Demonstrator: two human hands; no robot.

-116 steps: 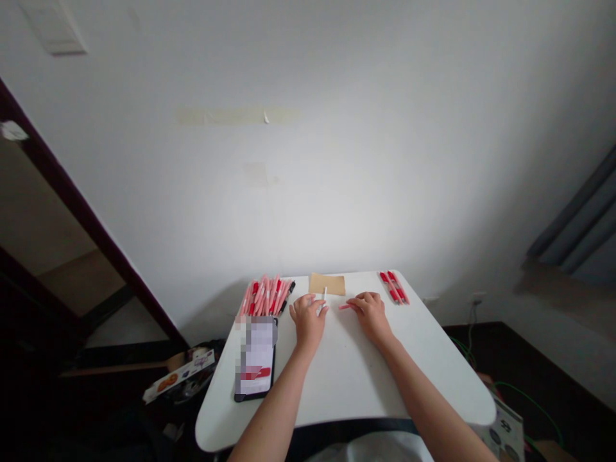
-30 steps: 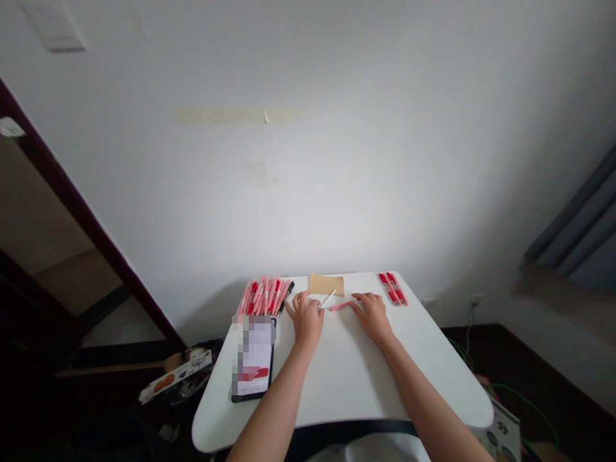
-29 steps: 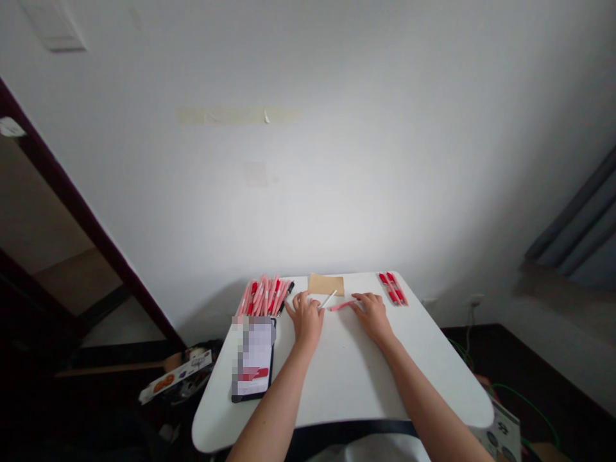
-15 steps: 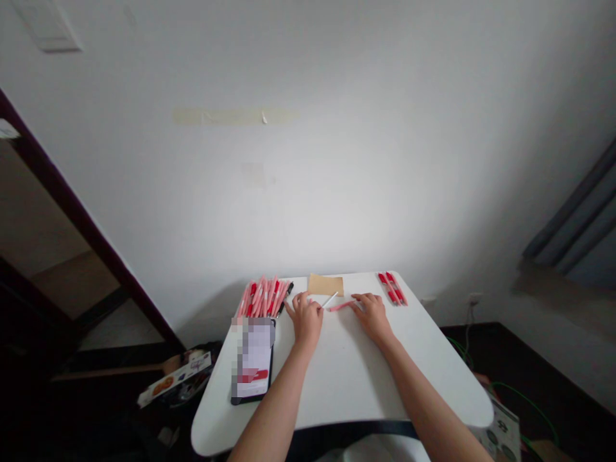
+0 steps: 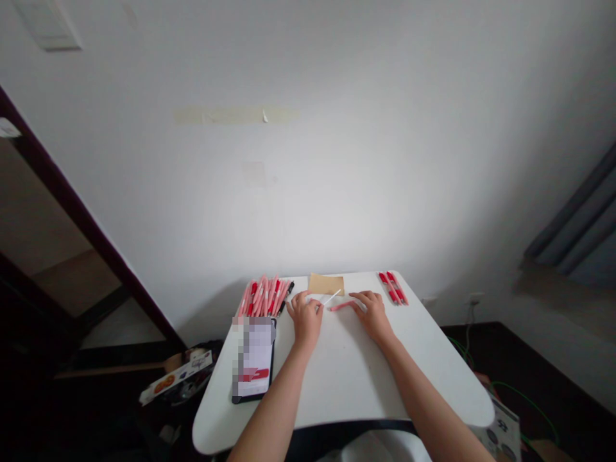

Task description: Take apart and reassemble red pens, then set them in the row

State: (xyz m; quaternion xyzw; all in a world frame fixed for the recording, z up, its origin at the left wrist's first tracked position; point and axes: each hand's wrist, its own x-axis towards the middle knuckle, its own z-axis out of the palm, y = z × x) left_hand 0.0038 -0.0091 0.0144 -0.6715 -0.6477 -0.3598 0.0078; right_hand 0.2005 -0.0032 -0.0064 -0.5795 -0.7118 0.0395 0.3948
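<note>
A big pale wall [image 5: 360, 160] stands behind the white worktop [image 5: 346, 378]. A phone [image 5: 257, 356] lies on the left side, near the left arm. Just past it is a messy pile of pens [image 5: 264, 296], mostly pink and red, with some black. The left hand [image 5: 305, 319] and the right hand [image 5: 373, 314] are near the middle, a little apart. Past them lies a flat brown paper [image 5: 326, 284]. Two red and pink pens [image 5: 398, 289] lie side by side at the far right. The right grip is pinched on one end of a pink piece [image 5: 341, 306], which points left. The left grip is pinched on a thin white stick [image 5: 332, 297], tilted toward the paper.
</note>
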